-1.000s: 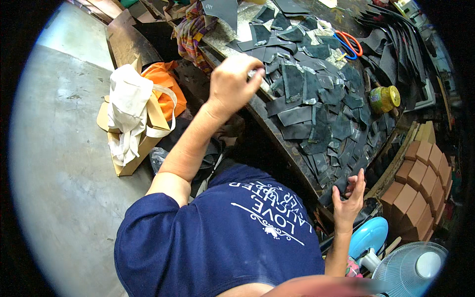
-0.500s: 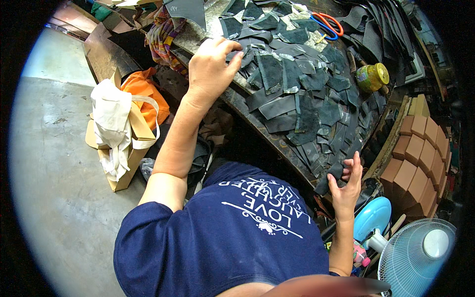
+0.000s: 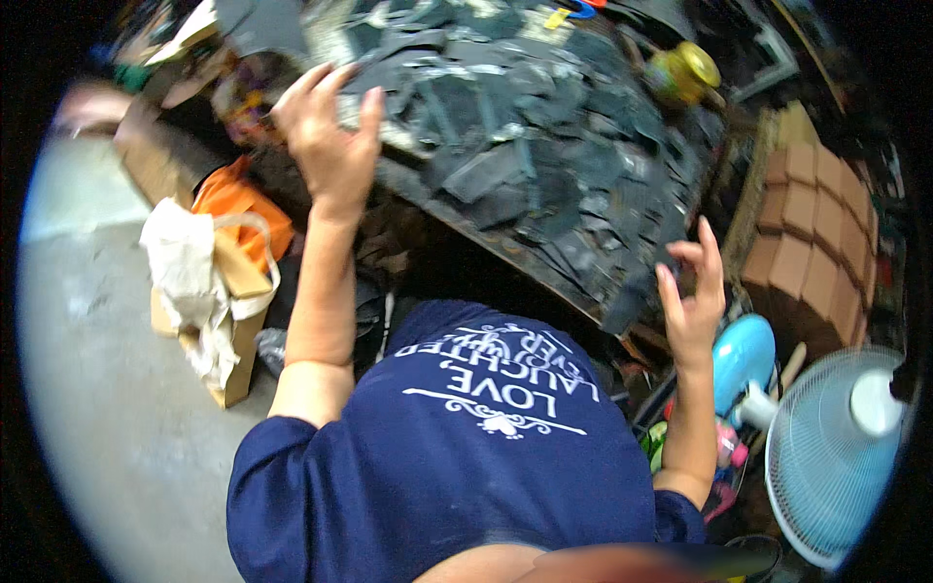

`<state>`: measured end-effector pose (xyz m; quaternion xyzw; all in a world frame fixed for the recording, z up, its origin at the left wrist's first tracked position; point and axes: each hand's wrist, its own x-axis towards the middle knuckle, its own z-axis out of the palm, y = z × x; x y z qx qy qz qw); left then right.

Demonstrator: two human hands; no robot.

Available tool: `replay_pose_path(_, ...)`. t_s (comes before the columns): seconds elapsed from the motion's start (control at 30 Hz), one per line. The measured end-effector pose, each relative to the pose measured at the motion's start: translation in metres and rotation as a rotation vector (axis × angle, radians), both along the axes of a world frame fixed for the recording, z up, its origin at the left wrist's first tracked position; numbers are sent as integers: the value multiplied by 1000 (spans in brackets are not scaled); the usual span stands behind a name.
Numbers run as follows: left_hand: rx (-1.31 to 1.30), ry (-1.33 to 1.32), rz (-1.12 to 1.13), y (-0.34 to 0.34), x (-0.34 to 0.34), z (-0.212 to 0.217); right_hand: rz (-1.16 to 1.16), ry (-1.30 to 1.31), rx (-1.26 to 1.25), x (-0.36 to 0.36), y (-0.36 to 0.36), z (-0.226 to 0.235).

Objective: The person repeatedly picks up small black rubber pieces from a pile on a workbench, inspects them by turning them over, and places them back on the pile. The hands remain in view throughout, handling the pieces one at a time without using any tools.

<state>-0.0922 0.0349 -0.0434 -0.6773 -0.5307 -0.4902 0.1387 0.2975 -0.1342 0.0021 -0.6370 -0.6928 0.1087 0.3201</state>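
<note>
Loosely spread, the bare left hand point(image 3: 330, 146) hangs at the left end of the worn dark table point(image 3: 466, 224), fingers fanned and thumb well apart, with nothing visible in its grasp. The bare right hand point(image 3: 692, 301) stands at the table's near right corner, thumb and bent fingers parted around a gap; it shows no hold on anything. Just beside its thumb lies a narrow dark strip of sheet material point(image 3: 632, 296); blur hides whether skin and strip touch. That strip seems to slant, its long axis running from near left to far right.

Beyond the hands, a heap of dark grey, irregular, flat sheet pieces point(image 3: 583, 126) covers the tabletop. Each probably weighs little and bends easily, more like leather or rubber than card, with small risk of breaking; overlapping neighbours could drag along. A free corner or raised edge looks the best place for a pinch. Directions are mixed: one smooth grey oblong piece point(image 3: 483, 175) near the heap's near left edge lies lengthwise from near left to far right, while others point differently.

Farther right stands a yellow-lidded jar point(image 3: 685, 73), near the heap.
</note>
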Motion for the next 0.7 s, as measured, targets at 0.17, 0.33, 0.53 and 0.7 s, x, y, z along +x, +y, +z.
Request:
replay_pose_path(0.17, -20, -96, -72, -3, 18, -22, 9, 71, 99, 22, 30, 8)
replay_pose_path(0.33, -25, -116, -109, -2, 15, -29, -55, 149, 88, 48, 80, 2)
replay_pose_path(0.53, -54, -118, -81, -3, 15, -28, -178, 187, 81, 94, 140, -22)
replay_pose_path(0.7, -65, -127, -92, -3, 16, -28, -188, 282, 122, 123, 170, -37)
